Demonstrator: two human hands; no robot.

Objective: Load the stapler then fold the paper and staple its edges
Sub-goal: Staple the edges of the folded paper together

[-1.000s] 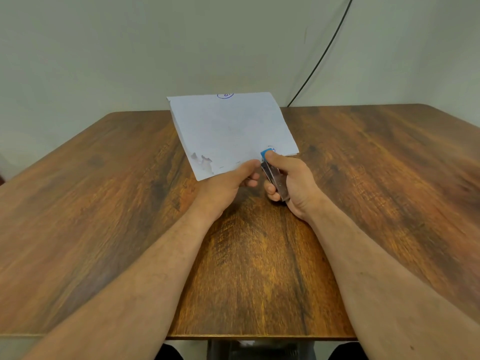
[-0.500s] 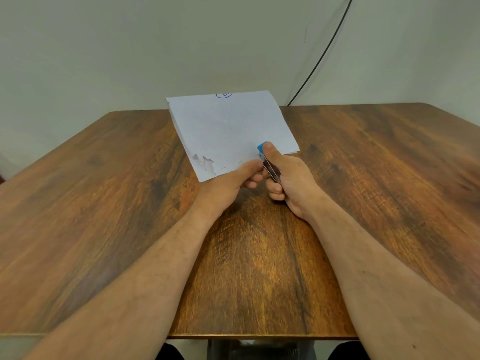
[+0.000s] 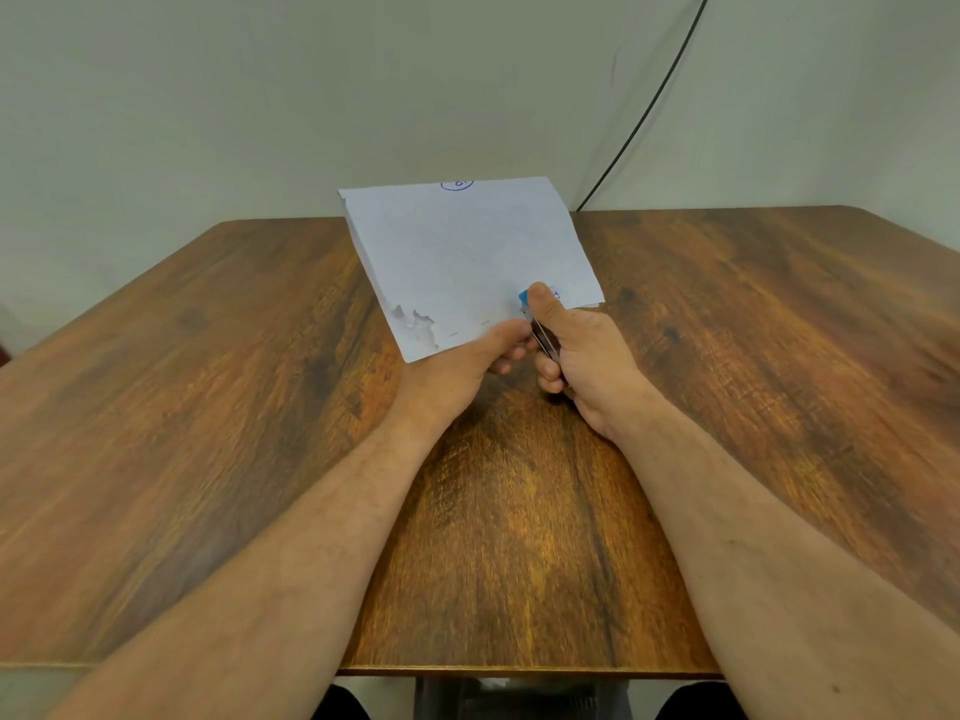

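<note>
A folded white paper [image 3: 467,257] is held tilted up above the wooden table [image 3: 208,407], its near edge toward me. My left hand [image 3: 462,366] pinches that near edge from below, thumb on top. Two small staples show along the edge left of the thumb, beside a torn, stained corner. My right hand [image 3: 576,350] grips a small stapler [image 3: 535,322] with a blue tip and metal body. The stapler's mouth sits over the paper's near edge close to the right corner, my thumb pressing on top. Most of the stapler is hidden in my fist.
A black cable [image 3: 639,122] runs down the grey wall to the table's back edge. The table's near edge [image 3: 519,670] lies just under my forearms. Blue pen marks [image 3: 457,185] sit at the paper's far edge.
My right hand has squeezed down on the stapler and slid slightly forward over the paper's edge. The paper has risen a little. My left hand keeps its pinch.
</note>
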